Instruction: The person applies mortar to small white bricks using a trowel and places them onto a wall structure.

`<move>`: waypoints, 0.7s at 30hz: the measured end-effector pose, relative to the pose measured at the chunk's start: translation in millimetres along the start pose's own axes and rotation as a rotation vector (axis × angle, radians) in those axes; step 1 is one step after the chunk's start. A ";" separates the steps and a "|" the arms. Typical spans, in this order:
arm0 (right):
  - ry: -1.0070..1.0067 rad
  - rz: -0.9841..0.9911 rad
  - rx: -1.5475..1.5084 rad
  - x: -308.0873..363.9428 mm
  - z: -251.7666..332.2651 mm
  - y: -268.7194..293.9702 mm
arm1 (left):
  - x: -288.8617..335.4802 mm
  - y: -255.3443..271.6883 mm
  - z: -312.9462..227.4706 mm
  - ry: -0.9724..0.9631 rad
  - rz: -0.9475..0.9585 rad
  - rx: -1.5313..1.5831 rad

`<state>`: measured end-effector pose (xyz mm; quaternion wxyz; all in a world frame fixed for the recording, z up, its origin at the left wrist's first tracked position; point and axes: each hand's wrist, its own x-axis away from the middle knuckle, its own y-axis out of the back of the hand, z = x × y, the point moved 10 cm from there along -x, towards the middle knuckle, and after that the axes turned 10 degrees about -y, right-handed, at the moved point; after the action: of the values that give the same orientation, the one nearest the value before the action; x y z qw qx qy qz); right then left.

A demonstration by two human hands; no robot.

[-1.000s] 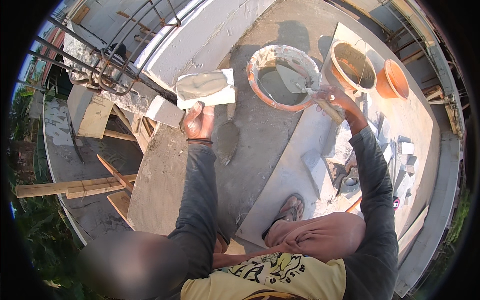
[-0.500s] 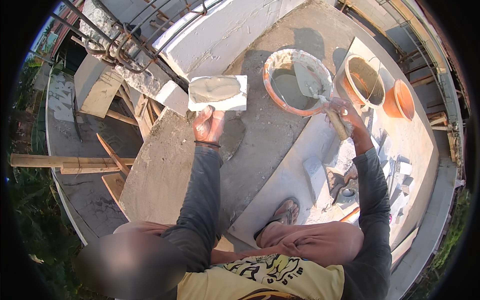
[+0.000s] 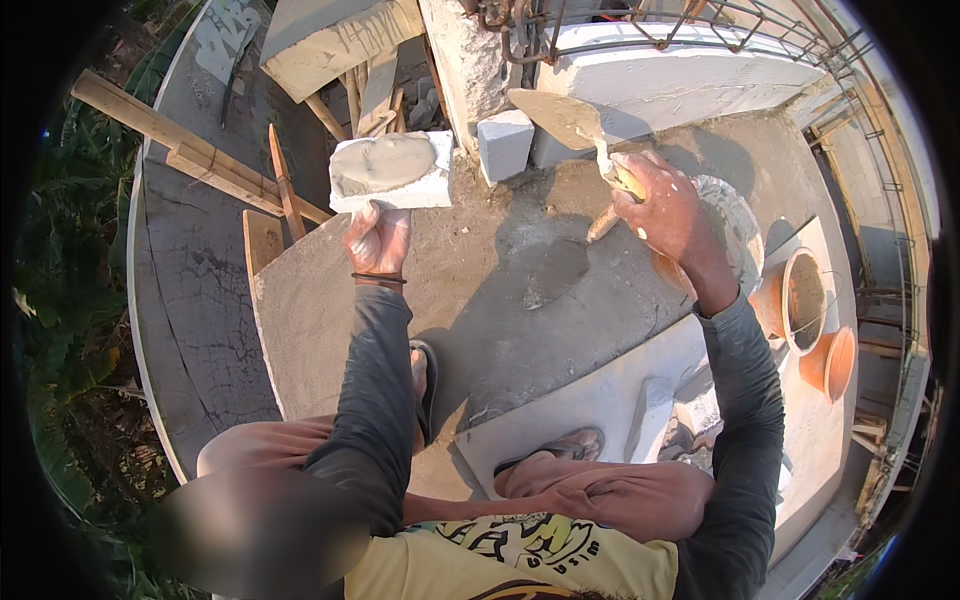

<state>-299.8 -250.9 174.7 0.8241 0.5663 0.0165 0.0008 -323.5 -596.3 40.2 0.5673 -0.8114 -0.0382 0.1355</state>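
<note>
My left hand (image 3: pixel 378 240) grips a white lightweight block (image 3: pixel 436 180) from its near edge, thumb toward me. A thick oval of wet grey mortar (image 3: pixel 385 163) lies spread on the block's upper face. My right hand (image 3: pixel 657 205) is closed around the wooden handle of a trowel (image 3: pixel 560 117). The trowel's blade points left, raised above the floor and apart from the block. Partly hidden behind my right hand stands an orange tub (image 3: pixel 738 215) with a mortar-smeared rim.
A cut white block (image 3: pixel 505 146) sits by the rough concrete column (image 3: pixel 462 70), beside a low white wall (image 3: pixel 670 85). Rebar (image 3: pixel 690 38) juts out above the wall. Two orange buckets (image 3: pixel 828 362) stand at right. Planks (image 3: pixel 180 150) extend past the slab's left edge.
My right hand has lifted the trowel out of the tub and swung it left, toward the block. The view has turned left. The mortar-topped block stays in my left hand.
</note>
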 end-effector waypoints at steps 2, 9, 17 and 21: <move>0.206 -0.212 0.241 -5.8 29.5 -11.1 | 1.9 8.9 -14.7 -0.027 -0.047 0.020; 0.265 -0.322 0.176 -27.4 4.3 -28.6 | 9.3 17.8 -31.9 -0.023 -0.056 0.023; 0.319 -0.346 0.253 -44.1 3.7 -71.2 | 15.5 12.4 -25.8 0.013 -0.083 0.009; 0.295 -0.365 0.273 -42.1 -13.7 -92.4 | 20.0 10.7 -23.9 0.032 -0.066 0.003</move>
<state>-343.8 -272.1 84.6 0.7154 0.6534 0.2381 -0.0676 -299.0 -617.6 34.3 0.5733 -0.8108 -0.0557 0.1038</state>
